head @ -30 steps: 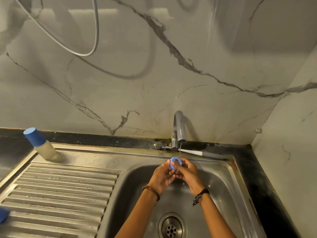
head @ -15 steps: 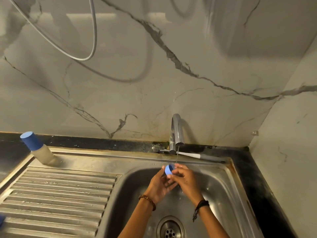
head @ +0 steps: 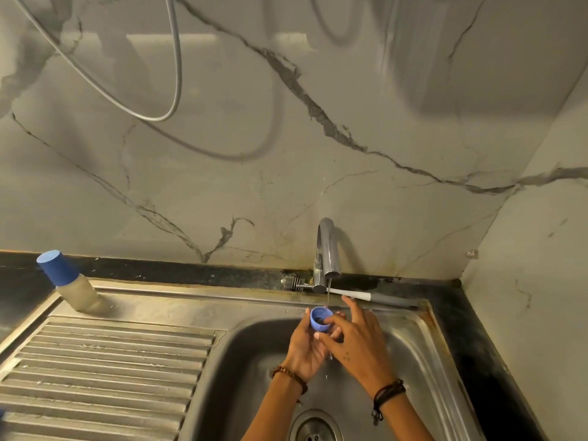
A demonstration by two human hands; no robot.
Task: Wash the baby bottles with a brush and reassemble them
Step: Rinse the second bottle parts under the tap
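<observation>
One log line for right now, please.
stage: rinsing | blue cap: under tap stream | left hand: holds cap | right hand: fingers in cap | brush: on sink ledge

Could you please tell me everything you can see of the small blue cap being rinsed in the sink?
The blue cap is a small round cup of what looks like plastic, open side up and tilted. It sits under the tap's thin stream. The left hand holds it from below; the right hand's fingers reach into its opening.
</observation>
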